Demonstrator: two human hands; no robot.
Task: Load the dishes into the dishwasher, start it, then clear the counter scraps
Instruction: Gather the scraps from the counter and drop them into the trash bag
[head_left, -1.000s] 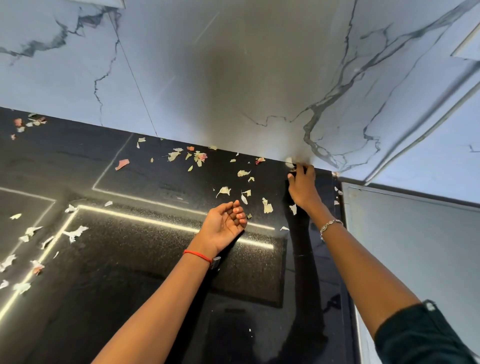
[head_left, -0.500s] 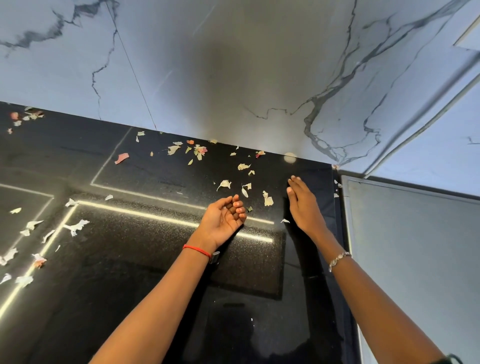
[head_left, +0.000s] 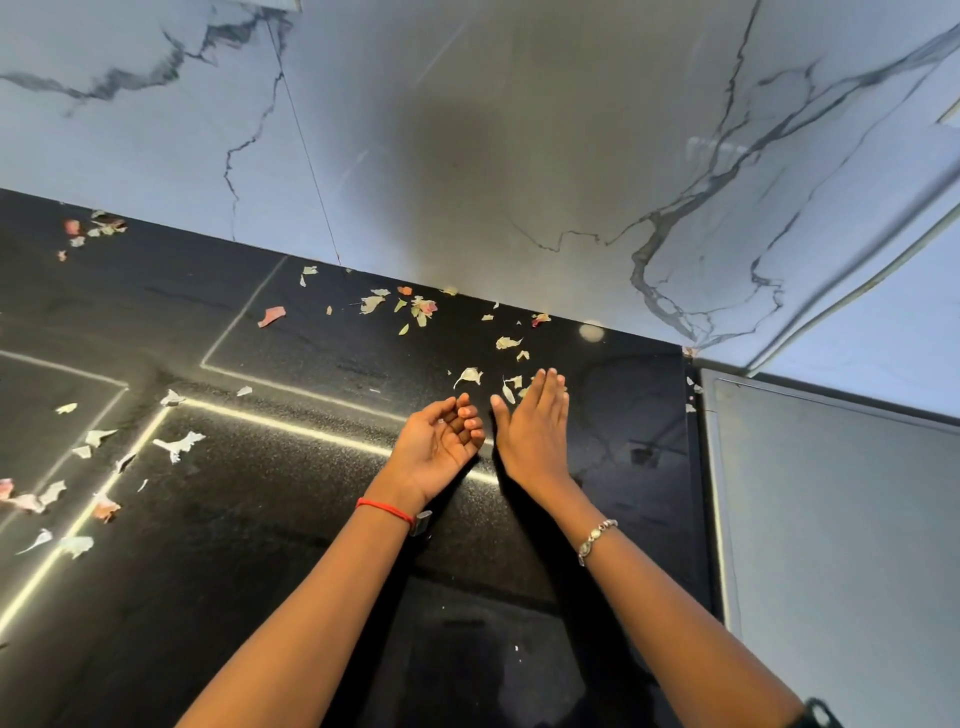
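While the left hand (head_left: 436, 441) lies cupped (palm up), the flat right hand (head_left: 535, 431) touches scraps (head_left: 509, 391) on the counter (head_left: 260, 519).

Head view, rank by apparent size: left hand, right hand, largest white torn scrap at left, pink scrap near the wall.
1. Left hand and right hand: about alike, no ranking.
2. White torn scrap.
3. Pink scrap: looks smaller, but it lies farther from the camera, so true size is unsure.

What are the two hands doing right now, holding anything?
Left hand: open, cupped palm-up, nothing visible in it.
Right hand: open, held straight, holding nothing, beside scraps on the black counter.
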